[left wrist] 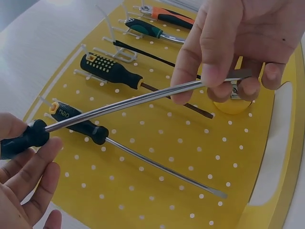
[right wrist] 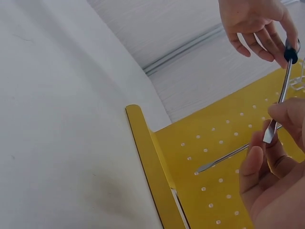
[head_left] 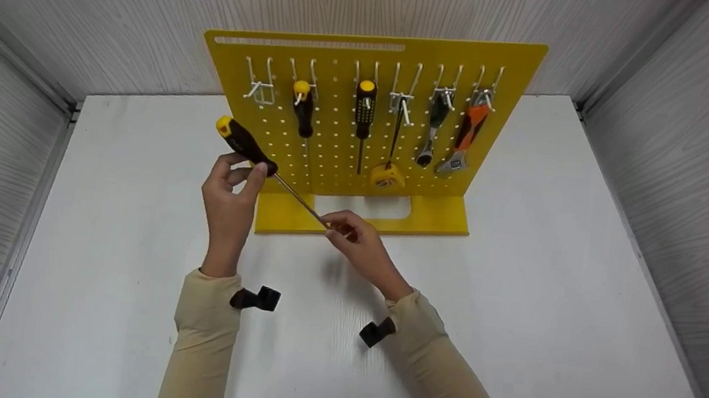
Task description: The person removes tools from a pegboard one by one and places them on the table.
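A flathead screwdriver point(head_left: 246, 143) with a black and yellow handle slants in front of the yellow pegboard point(head_left: 332, 158). Near the collar of its handle, my left hand point(head_left: 229, 197) pinches it between thumb and fingers. My right hand point(head_left: 356, 245) pinches the shaft close to the tip. In the right wrist view the flat blade point(right wrist: 270, 132) sticks out past the right thumb and fingers. The left wrist view shows the bare metal shaft point(left wrist: 128, 102) spanning between both hands.
On the board hang two more screwdrivers point(head_left: 303, 113), a yellow tape measure point(head_left: 388, 176), a ratchet wrench point(head_left: 434, 128) and an orange-handled adjustable wrench point(head_left: 468, 132). The leftmost white hook point(head_left: 261, 89) holds no tool. The board's base stands on the white table point(head_left: 545, 308).
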`<state>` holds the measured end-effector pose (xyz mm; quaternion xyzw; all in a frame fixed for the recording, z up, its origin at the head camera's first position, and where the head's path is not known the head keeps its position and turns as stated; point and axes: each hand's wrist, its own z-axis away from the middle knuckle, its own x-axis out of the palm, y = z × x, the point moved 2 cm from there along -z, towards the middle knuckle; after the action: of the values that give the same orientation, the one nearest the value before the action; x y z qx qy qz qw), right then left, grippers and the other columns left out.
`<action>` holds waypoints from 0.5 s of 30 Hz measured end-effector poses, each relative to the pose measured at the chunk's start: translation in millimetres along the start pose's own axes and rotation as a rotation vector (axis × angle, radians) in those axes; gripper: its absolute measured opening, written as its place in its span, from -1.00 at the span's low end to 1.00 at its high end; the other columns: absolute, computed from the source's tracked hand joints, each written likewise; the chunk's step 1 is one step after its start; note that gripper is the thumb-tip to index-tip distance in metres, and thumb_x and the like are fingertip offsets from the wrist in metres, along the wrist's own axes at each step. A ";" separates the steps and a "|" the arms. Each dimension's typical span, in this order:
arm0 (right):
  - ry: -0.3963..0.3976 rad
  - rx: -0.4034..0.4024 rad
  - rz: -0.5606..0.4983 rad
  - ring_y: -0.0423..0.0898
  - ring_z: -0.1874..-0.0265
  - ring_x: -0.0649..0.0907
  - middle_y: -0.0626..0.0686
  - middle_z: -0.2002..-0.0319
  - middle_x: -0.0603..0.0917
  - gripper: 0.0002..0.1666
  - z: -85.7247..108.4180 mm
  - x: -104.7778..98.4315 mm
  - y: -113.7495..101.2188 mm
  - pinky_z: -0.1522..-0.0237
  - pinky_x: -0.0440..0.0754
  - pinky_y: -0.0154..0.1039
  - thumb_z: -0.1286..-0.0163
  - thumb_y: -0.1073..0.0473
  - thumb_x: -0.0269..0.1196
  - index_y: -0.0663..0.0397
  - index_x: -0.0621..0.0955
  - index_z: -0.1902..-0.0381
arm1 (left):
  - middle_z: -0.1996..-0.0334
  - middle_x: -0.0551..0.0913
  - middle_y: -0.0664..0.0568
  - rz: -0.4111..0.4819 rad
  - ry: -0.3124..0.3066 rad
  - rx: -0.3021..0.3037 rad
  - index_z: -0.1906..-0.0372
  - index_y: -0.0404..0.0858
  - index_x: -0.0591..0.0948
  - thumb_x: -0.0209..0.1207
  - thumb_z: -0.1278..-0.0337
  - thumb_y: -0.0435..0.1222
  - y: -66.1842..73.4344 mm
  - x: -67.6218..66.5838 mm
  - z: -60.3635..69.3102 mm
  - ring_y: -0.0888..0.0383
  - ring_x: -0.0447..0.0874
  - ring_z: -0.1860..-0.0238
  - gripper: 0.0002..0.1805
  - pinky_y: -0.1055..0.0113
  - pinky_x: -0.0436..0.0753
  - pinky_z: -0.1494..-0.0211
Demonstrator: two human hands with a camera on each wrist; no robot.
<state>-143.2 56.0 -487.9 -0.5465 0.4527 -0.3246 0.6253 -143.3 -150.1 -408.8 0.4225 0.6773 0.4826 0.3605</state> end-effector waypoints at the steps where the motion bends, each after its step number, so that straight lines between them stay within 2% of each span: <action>1: 0.003 0.003 -0.007 -0.17 0.28 0.52 0.19 0.15 0.64 -0.73 0.1 -1.0 0.0 0.25 0.47 -0.35 -0.41 0.22 0.17 0.09 0.61 -0.04 | 0.37 0.75 0.20 0.003 0.003 -0.006 0.06 -0.31 0.61 0.23 -0.19 -0.26 -0.9 -1.0 0.2 0.28 0.68 0.18 -0.73 0.15 0.28 -0.32; 5: 0.025 0.002 -0.053 -0.18 0.27 0.53 0.18 0.14 0.64 -0.76 -0.4 -5.1 2.8 0.22 0.49 -0.36 -0.40 0.26 0.18 0.16 0.61 0.01 | 0.32 0.68 0.29 0.005 0.005 -0.012 0.09 -0.34 0.61 0.23 -0.20 -0.26 -4.3 -4.5 1.5 0.27 0.66 0.19 -0.74 0.20 0.34 -0.28; 10: 0.055 -0.001 -0.140 -0.17 0.30 0.54 0.07 0.20 0.62 -0.78 0.1 -9.8 5.3 0.20 0.55 -0.37 -0.40 0.29 0.16 0.24 0.58 0.04 | 0.28 0.63 0.28 0.005 0.010 -0.019 0.06 -0.35 0.57 0.22 -0.21 -0.28 -8.2 -8.2 4.7 0.25 0.59 0.16 -0.73 0.32 0.42 -0.16; 15: 0.090 -0.011 -0.162 -0.18 0.33 0.52 0.08 0.21 0.62 -0.79 -0.5 -14.2 9.2 0.25 0.52 -0.37 -0.40 0.30 0.16 0.27 0.59 0.06 | 0.25 0.62 0.19 0.085 0.005 -0.076 0.03 -0.31 0.53 0.22 -0.19 -0.33 -12.8 -11.1 8.7 0.24 0.60 0.15 -0.73 0.40 0.47 -0.13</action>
<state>-149.9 70.3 -493.9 -0.5696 0.4366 -0.3960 0.5729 -134.1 -159.5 -422.5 0.4358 0.6409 0.5237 0.3536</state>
